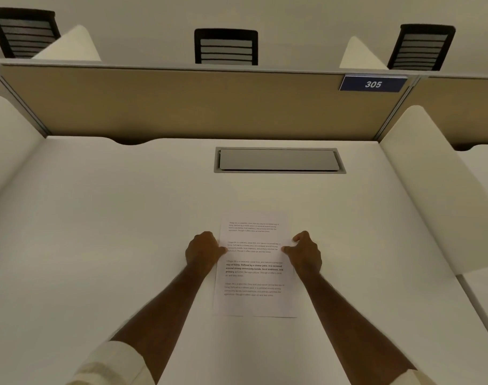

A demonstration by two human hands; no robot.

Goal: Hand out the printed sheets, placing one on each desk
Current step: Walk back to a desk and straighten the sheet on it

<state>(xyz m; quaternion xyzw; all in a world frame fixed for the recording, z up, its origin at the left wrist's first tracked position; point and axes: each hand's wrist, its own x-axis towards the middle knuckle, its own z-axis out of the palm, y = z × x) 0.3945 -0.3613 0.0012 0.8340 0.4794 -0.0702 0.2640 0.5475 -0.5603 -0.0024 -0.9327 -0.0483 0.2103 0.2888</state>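
A white printed sheet (254,273) with several short paragraphs of text lies flat on the white desk (104,223), near its middle. My left hand (203,250) pinches the sheet's left edge, thumb on top of the paper. My right hand (304,251) holds the right edge the same way, with the index finger lifted a little. Both forearms reach in from the bottom of the view. No other loose sheets show.
A grey cable hatch (279,160) is set into the desk behind the sheet. White side dividers (432,190) and a tan back panel (181,104) with a "305" plate (373,84) enclose the desk. Black chairs (226,47) stand beyond.
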